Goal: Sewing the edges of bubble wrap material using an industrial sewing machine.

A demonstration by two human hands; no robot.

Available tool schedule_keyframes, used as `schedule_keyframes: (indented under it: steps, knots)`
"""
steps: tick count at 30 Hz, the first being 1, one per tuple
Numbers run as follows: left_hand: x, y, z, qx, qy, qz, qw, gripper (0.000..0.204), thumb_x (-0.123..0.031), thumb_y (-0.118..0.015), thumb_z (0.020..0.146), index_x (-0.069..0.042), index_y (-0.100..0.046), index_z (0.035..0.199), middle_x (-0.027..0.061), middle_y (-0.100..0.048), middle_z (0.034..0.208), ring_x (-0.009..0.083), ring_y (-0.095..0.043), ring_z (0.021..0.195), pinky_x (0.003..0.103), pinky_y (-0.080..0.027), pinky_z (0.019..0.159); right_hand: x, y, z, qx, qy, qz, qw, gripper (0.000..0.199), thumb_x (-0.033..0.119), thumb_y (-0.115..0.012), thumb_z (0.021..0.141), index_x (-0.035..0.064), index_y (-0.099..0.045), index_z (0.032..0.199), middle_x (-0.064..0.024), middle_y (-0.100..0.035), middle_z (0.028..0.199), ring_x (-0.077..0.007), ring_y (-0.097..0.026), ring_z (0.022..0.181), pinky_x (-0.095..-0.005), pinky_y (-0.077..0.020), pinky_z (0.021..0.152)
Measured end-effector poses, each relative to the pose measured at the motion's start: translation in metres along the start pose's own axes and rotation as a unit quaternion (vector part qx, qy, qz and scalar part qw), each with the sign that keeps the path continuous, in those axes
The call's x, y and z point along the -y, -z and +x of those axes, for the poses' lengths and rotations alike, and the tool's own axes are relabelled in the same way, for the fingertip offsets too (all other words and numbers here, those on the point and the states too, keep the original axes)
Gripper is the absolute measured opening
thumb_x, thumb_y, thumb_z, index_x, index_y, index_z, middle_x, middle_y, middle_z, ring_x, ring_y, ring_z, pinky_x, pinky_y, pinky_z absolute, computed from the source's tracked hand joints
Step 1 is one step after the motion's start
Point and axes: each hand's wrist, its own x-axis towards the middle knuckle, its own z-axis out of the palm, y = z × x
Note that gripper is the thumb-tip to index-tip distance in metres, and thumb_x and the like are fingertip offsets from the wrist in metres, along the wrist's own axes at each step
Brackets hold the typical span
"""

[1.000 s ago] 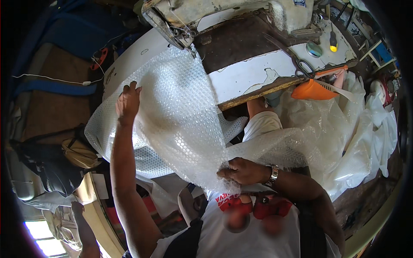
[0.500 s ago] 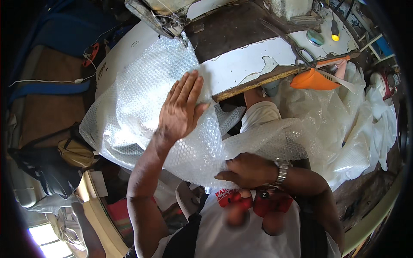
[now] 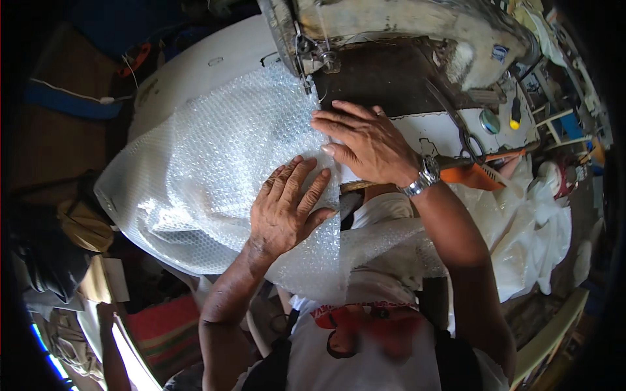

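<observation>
A large sheet of clear bubble wrap (image 3: pixel 215 143) covers the left part of the white table and hangs over its near edge. Its far right corner lies under the needle area of a sewing machine (image 3: pixel 404 26). My left hand (image 3: pixel 282 207) rests flat on the wrap with its fingers spread. Farther off, my right hand (image 3: pixel 368 140) lies palm down, its fingertips at the wrap's right edge, close to the machine's needle. A metal-banded wristwatch (image 3: pixel 424 177) is on my right wrist. Neither hand grips anything that I can see.
Dark-handled scissors (image 3: pixel 466 133) lie on the table at the right, near a round green-lidded tin (image 3: pixel 489 121) and a yellow-handled screwdriver (image 3: pixel 515 114). An orange object (image 3: pixel 469 176) hangs below the table edge. More clear plastic sheeting (image 3: pixel 521 241) is heaped at the right.
My right hand has moved from the wrap's near edge by my body up to its right edge near the machine. My left hand has come slightly nearer to me. The view has shifted.
</observation>
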Motion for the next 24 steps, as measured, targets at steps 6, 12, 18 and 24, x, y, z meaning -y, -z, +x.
schedule_keyframes:
  steps: [6,12,18,24]
  knots:
    - [0.022,-0.006,0.001,-0.006,-0.006,0.009,1.000,0.061,-0.052,-0.070,0.089,-0.018,-0.062,0.139,0.0114,-0.059,0.137,0.0309,-0.059,0.128,0.045,-0.049,0.107,0.017,0.002,0.011,0.082,-0.007,0.012,0.996,0.049,0.033,-0.051,0.102,0.0101,-0.057,0.144,-0.0043,-0.048,0.157,-0.0254,-0.043,0.144,-0.0511,-0.0301,0.114]
    - [0.030,-0.003,0.004,-0.026,-0.015,-0.010,0.999,0.058,-0.050,-0.069,0.091,-0.018,-0.062,0.140,0.0101,-0.059,0.138,0.0277,-0.060,0.128,0.044,-0.050,0.106,0.027,0.005,0.019,0.032,-0.022,-0.067,0.997,0.042,0.030,-0.055,0.100,0.0098,-0.064,0.137,-0.0065,-0.057,0.148,-0.0251,-0.051,0.136,-0.0531,-0.0358,0.113]
    - [0.028,0.000,-0.001,-0.010,-0.011,-0.021,1.000,0.056,-0.047,-0.069,0.093,-0.018,-0.061,0.140,0.0094,-0.058,0.141,0.0271,-0.057,0.131,0.043,-0.048,0.108,-0.003,0.003,0.055,0.005,-0.025,0.064,0.998,0.042,0.030,-0.060,0.099,0.0053,-0.062,0.134,-0.0095,-0.060,0.142,-0.0301,-0.059,0.123,-0.0445,-0.0488,0.098]
    - [0.034,-0.005,-0.002,-0.034,-0.019,-0.025,0.999,0.056,-0.047,-0.070,0.092,-0.019,-0.062,0.140,0.0089,-0.058,0.139,0.0272,-0.058,0.130,0.043,-0.049,0.107,0.013,-0.002,0.053,0.101,-0.043,-0.064,0.992,0.050,0.040,-0.049,0.104,0.0100,-0.058,0.142,-0.0025,-0.050,0.155,-0.0281,-0.047,0.139,-0.0606,-0.0379,0.107]
